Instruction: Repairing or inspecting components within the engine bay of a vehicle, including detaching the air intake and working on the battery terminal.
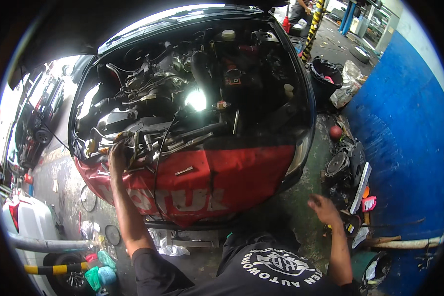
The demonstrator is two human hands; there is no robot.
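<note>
The left hand (117, 154), its grip impossible to tell, is among tools (191, 143) laid along the engine's (155, 81) near side, likely for easy reach; the right hand (325, 209), half-curled, seemingly empty, hangs apart. A red cover (254, 165) presumably prevents scratches.

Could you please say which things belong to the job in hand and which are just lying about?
Seemingly in use: engine, lit lamp, metal tools by the left hand, red cover.

Seemingly lying about: round red object, pink container, loose wheel.
</note>
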